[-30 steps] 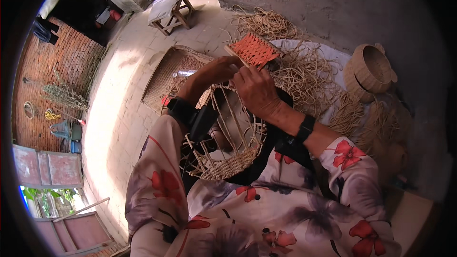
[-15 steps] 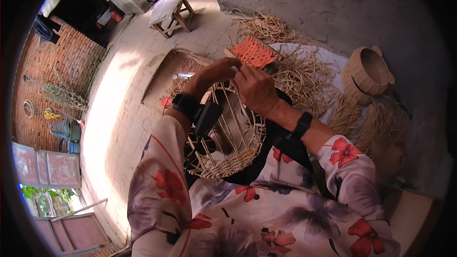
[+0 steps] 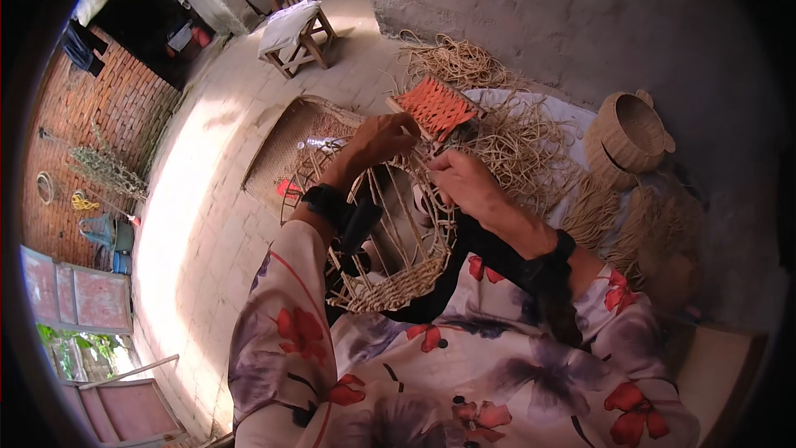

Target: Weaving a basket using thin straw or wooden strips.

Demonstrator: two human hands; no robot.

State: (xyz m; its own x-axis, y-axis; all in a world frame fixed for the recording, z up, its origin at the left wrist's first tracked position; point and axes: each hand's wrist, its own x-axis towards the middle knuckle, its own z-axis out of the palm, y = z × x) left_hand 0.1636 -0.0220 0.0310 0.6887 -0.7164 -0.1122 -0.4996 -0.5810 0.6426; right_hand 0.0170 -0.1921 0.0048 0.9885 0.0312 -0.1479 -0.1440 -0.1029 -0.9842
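A half-woven basket (image 3: 404, 286) of twisted straw cord stands in my lap, its bare upright strands spread over an open frame and its near side densely woven. My left hand (image 3: 383, 139) bends over the basket's far rim with its fingers curled together; what they pinch is too small to make out. Just to its right, my right hand (image 3: 468, 182) has thumb and fingers pressed together at the same rim, and whatever lies between them is hidden. A small gap separates the two hands. Black straps circle both wrists.
An orange-woven stool (image 3: 437, 106) stands just beyond my hands. Loose straw cord (image 3: 531, 137) lies heaped on a white sheet (image 3: 572, 112) to the right, near finished woven baskets (image 3: 609, 145). A flat woven tray (image 3: 269, 145) lies left; a wooden chair (image 3: 290, 29) stands farther back.
My hands, close together before, have come apart. The right one has dropped nearer to me and the basket's rim; the left has turned and lowered slightly.
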